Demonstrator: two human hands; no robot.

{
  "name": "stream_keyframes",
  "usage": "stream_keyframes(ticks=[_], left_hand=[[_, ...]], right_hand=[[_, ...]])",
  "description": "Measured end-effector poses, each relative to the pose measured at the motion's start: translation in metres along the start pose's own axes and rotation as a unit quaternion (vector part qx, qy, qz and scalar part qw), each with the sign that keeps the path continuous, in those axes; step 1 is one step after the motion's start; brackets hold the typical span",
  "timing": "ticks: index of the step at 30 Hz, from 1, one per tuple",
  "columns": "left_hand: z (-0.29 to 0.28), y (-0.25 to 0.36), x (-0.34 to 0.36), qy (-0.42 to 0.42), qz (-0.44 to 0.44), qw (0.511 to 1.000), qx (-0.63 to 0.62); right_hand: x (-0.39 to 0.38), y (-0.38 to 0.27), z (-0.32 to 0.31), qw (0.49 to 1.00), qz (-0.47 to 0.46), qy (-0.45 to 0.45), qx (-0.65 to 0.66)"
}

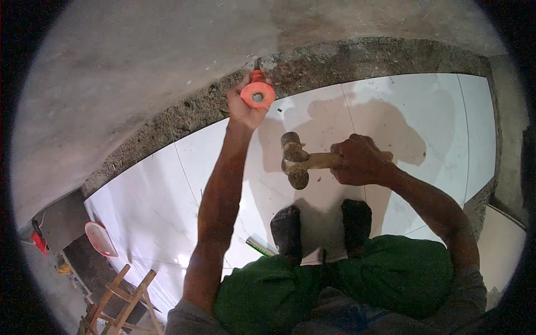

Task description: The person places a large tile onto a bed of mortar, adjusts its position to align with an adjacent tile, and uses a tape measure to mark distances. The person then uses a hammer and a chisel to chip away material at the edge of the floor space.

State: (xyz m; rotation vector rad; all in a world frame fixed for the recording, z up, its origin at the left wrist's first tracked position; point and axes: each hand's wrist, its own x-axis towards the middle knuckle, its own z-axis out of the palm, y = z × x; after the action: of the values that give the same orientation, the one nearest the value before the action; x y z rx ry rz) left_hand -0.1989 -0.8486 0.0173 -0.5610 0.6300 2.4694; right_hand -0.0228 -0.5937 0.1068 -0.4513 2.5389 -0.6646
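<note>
My left hand (245, 111) is wrapped around a chisel (258, 88) with an orange guard. The chisel's round striking end faces me, and its tip points at the foot of the wall, beside the rough strip; whether it touches is hard to tell. In my right hand (362, 160) is a club hammer (296, 162), gripped by its wooden handle. The hammer's head hangs over the white tiles, below and to the right of the chisel, apart from it.
White floor tiles (402, 111) end at a strip of rough broken concrete (312, 70) along the grey wall (139, 61). A green-edged strip (260, 247) lies left of my dark shoes. A wooden frame (125, 301) and a pale basin-like piece (100, 239) are at lower left.
</note>
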Motion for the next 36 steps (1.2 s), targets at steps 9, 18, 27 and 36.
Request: stream_keyframes(ticks=[9,18,27,36], left_hand=[[0.044,-0.002,0.018,0.129,0.013,0.992,0.002],[-0.013,-0.002,0.034,0.06,0.009,0.978,0.201],[-0.027,-0.032,-0.048,0.112,-0.056,0.878,0.461],[-0.05,-0.041,-0.003,0.016,0.154,0.755,0.637]], right_hand=[[-0.015,0.002,0.004,0.995,0.044,-0.003,0.092],[-0.015,0.011,0.005,0.993,0.074,-0.068,0.061],[-0.038,0.022,0.006,0.988,0.115,-0.07,0.072],[-0.035,0.002,0.013,0.993,0.085,-0.069,0.044]])
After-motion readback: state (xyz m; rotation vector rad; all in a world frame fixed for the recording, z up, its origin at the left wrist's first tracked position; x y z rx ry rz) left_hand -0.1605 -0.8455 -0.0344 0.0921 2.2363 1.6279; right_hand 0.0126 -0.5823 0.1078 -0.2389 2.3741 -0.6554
